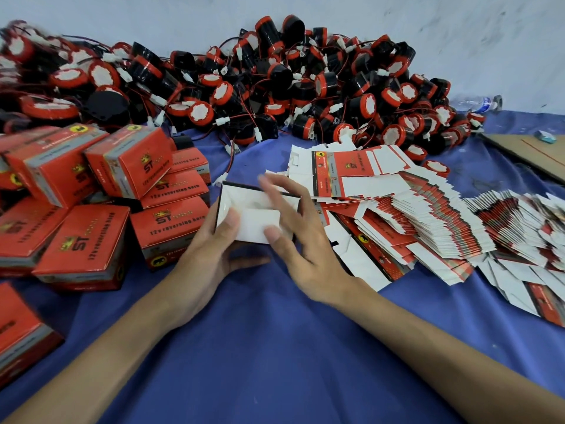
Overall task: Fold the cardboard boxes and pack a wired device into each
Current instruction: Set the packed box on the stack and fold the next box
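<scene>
A small cardboard box stands in the middle of the blue cloth with its white flaps facing me. My left hand grips its left side, thumb on a flap. My right hand lies over the right side with straight fingers pressing the flaps; it is blurred. A big heap of black-and-red wired devices fills the back of the table. Flat unfolded box blanks lie fanned out to the right.
Several closed red boxes are piled at the left, and one more sits at the near left edge. A brown cardboard sheet and a plastic bottle lie at the far right. The blue cloth covers the table.
</scene>
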